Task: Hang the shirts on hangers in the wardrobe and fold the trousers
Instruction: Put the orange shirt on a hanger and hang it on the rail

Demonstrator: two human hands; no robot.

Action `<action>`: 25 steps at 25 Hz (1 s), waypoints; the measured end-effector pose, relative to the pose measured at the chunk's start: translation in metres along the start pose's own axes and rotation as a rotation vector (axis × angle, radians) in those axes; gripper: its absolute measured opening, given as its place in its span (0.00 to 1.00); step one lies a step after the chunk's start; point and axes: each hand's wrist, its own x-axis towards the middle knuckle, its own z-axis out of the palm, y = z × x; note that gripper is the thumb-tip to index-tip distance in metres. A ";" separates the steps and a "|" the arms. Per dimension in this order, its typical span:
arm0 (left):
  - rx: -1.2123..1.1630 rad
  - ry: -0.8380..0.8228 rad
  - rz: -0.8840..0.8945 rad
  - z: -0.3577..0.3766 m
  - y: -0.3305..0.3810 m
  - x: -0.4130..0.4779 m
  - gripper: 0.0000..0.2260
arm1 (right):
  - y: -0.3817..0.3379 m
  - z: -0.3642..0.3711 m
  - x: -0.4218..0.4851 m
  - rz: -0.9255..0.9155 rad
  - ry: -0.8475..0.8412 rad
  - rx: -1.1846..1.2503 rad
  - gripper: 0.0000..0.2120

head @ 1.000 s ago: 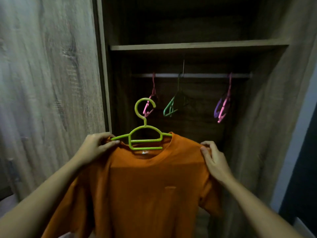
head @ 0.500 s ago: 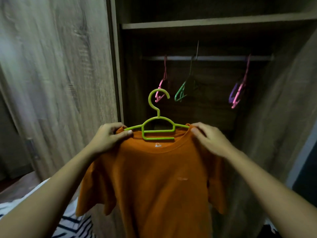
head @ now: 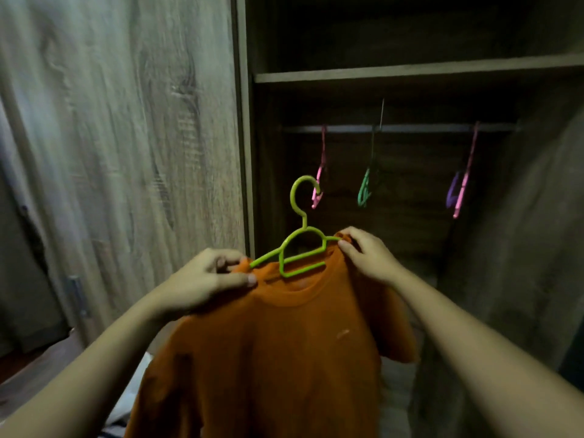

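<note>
An orange T-shirt point(head: 278, 349) hangs on a lime green hanger point(head: 301, 241) in front of the open wardrobe. The hanger is tilted, its left arm lower than its right. My left hand point(head: 205, 279) pinches the shirt's left shoulder at the hanger's end. At the right side of the collar, my right hand point(head: 366, 251) grips the fabric over the hanger's right arm. The hook points up, below the wardrobe rail point(head: 398, 128).
On the rail hang a pink hanger point(head: 320, 172), a green hanger point(head: 365, 188) and a purple and pink pair point(head: 458, 188). A shelf point(head: 410, 72) lies above the rail. The wardrobe's wooden door point(head: 126, 153) stands at left. Striped fabric point(head: 117, 422) lies below.
The hanger has tilted, left end dropping and right end rising. Both hands have shifted on the shirt's shoulders, and the view has swung slightly, bringing the shelf lower in view.
</note>
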 end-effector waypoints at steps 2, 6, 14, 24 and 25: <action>0.028 0.169 -0.033 0.011 -0.005 0.001 0.06 | -0.016 0.014 0.011 0.022 0.013 -0.116 0.17; 0.134 0.408 -0.192 0.043 -0.017 0.015 0.07 | -0.036 0.034 0.015 0.113 0.133 -0.067 0.23; -0.014 0.559 -0.232 0.044 -0.016 0.074 0.09 | -0.054 0.038 0.048 0.142 0.219 0.082 0.26; 0.096 0.732 -0.106 -0.016 0.014 0.236 0.08 | -0.046 0.013 0.172 0.313 0.338 0.324 0.34; 0.115 0.753 -0.124 -0.017 0.013 0.255 0.08 | -0.039 0.015 0.178 0.332 0.312 0.339 0.35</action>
